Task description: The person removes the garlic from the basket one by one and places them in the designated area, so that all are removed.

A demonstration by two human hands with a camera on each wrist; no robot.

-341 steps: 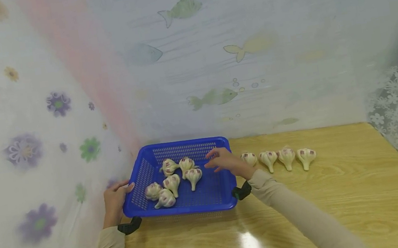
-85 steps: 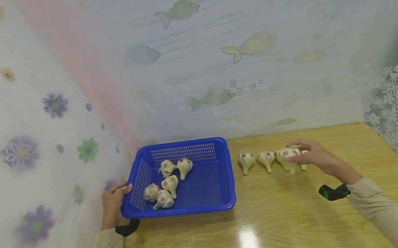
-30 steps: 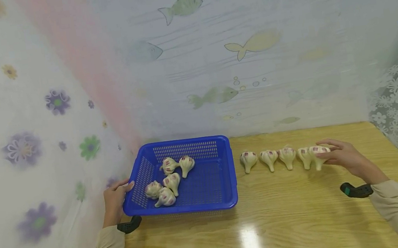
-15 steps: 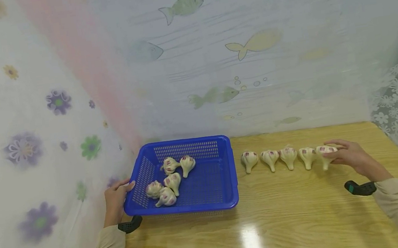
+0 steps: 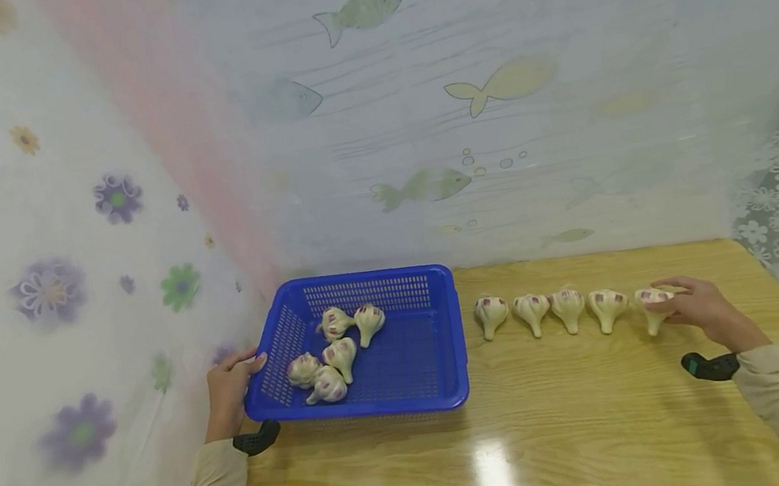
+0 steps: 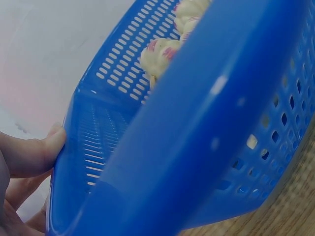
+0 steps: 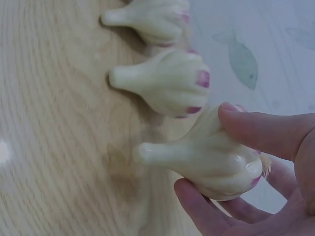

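Observation:
My right hand [image 5: 705, 310] holds a garlic bulb [image 5: 652, 307] at the right end of a row on the table. In the right wrist view, thumb and fingers pinch this white, purple-marked garlic bulb [image 7: 211, 160], its stem pointing away from the palm. Beside it lies another garlic bulb [image 7: 165, 81], apart from the hand. My left hand [image 5: 230, 391] grips the left rim of a blue plastic basket [image 5: 446, 334]. Thumb inside and fingers outside the basket wall [image 6: 74, 147] show in the left wrist view. Several garlic bulbs [image 5: 340, 356] lie in the basket's left half.
More garlic bulbs [image 5: 533, 313] form a line on the wooden table [image 5: 591, 430], right of the basket. Behind the table stands a wall [image 5: 575, 194] with fish pictures; a flower-patterned wall [image 5: 113, 329] rises close on the left.
One bulb has left the basket since the oldest frame. My right hand has carried it rightward along the row, past the other bulbs, to the end. The left hand keeps its hold.

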